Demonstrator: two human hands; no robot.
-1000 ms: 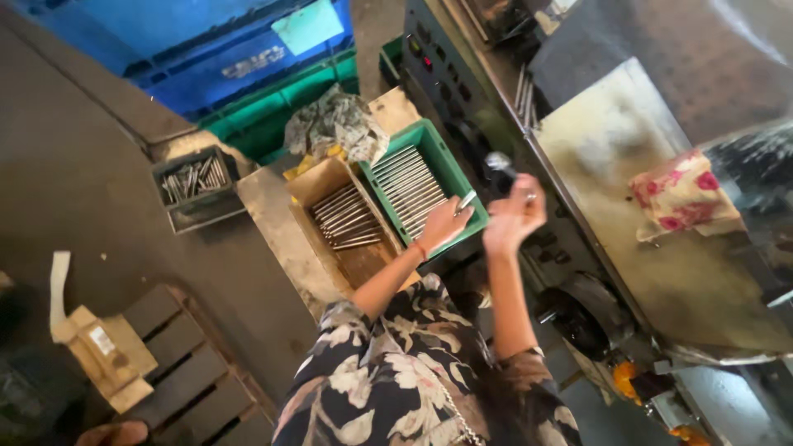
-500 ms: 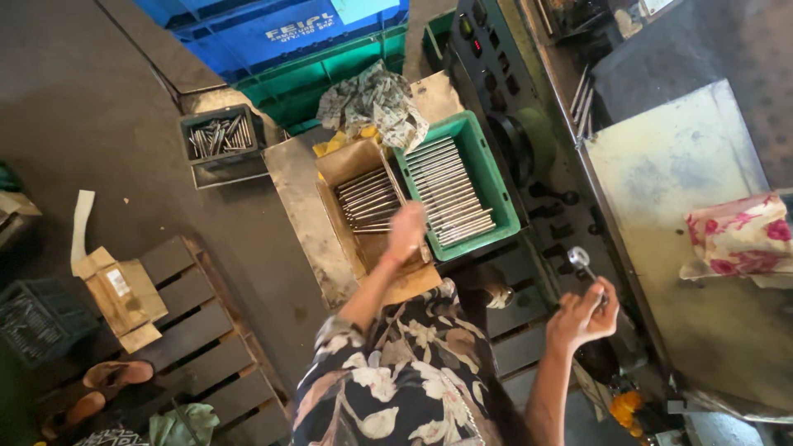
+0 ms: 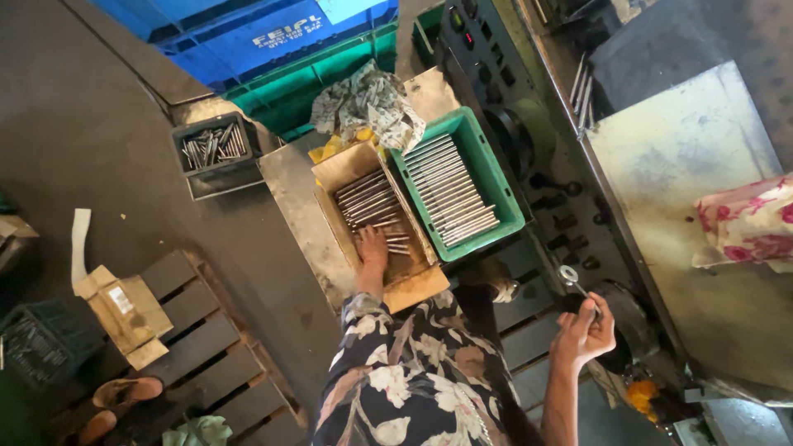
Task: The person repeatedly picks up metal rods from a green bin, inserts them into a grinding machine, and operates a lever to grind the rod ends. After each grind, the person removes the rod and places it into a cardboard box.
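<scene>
Left hand [image 3: 373, 248]: reaches down into the cardboard box [image 3: 376, 216], fingers spread flat and resting on the metal rods [image 3: 369, 201] lying there; no rod is gripped.
Right hand [image 3: 585, 330]: raised beside the machine [image 3: 529, 140], fingers closed around a metal lever handle [image 3: 572, 279] with a round end.
Cardboard box: sits on the worktop [image 3: 297, 198], just beside a green tray [image 3: 496, 186].
Green tray: holds a neat row of similar rods [image 3: 450, 192], touching the box on its right side.
Cloth [image 3: 368, 103]: crumpled at the far end of the box and tray.
Small dark crate [image 3: 213, 149]: on the floor to the left, filled with more loose rods.
Blue crates [image 3: 248, 29]: stacked beyond the worktop.
Wooden pallet [image 3: 198, 347]: on the floor at lower left.
</scene>
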